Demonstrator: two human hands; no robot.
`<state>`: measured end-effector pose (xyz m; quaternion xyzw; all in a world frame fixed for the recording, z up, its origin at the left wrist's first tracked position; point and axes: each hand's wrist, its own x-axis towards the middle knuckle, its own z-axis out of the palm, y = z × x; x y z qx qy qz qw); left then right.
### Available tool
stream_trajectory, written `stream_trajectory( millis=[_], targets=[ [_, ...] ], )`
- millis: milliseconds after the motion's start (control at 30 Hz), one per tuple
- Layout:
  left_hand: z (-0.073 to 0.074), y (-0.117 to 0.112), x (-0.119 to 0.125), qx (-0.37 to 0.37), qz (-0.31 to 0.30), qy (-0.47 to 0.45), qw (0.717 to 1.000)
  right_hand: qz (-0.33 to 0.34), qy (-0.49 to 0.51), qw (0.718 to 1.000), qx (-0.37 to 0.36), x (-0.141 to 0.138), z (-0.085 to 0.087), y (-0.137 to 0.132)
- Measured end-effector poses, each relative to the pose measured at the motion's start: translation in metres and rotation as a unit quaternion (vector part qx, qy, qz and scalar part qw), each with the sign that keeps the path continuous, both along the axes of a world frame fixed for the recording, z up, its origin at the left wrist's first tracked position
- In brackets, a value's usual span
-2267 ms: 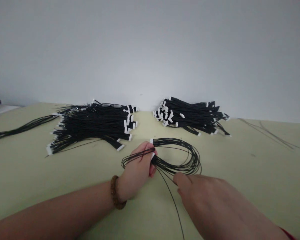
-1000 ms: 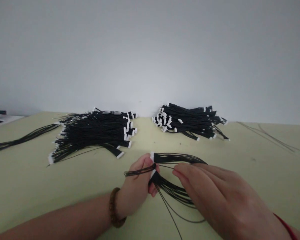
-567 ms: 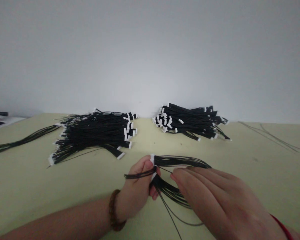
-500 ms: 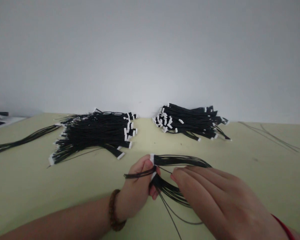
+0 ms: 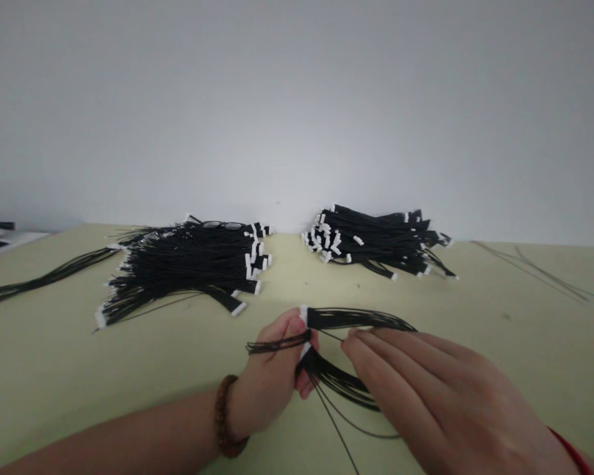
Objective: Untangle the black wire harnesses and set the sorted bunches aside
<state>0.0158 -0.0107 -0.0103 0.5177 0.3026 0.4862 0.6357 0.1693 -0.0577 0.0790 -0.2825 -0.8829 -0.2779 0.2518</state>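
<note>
In the head view, my left hand (image 5: 274,376) is closed around the end of a black wire harness (image 5: 351,318). One white connector (image 5: 303,315) shows above its thumb and a second white connector (image 5: 305,352) below. A short bunch of folded black wires (image 5: 277,344) lies across the thumb, pointing left. My right hand (image 5: 445,396) is closed, fingers together, with the fingertips on a single thin wire (image 5: 330,335) that runs to my left hand. Its thumb is hidden behind the fingers. Loose wires (image 5: 334,415) hang down between the hands.
A pile of black wire harnesses (image 5: 188,264) with white connectors lies at the left of the yellow-green tabletop (image 5: 79,389). Another harness pile (image 5: 381,237) sits back right, by the grey wall (image 5: 297,119). A few loose wires (image 5: 534,267) lie far right.
Both hands stay almost where they were. My left hand and the connectors have shifted very slightly right; the right hand has barely moved.
</note>
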Motion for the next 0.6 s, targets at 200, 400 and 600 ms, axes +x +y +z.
stream_trajectory(
  millis=[200,400,600],
  targets=[
    [-0.0015,0.0008,0.0001,0.007,0.005,0.014,1.0,0.009,-0.004,1.0,0.012,0.0009,-0.0008,-0.0002],
    [0.0011,-0.0009,0.0004,0.021,0.002,0.021,1.0,0.009,-0.007,1.0,0.021,-0.0002,-0.0001,0.0008],
    [0.0033,-0.0017,-0.0006,0.033,-0.011,0.05,0.998,0.002,0.004,1.0,-0.027,-0.0003,-0.005,0.0011]
  ],
)
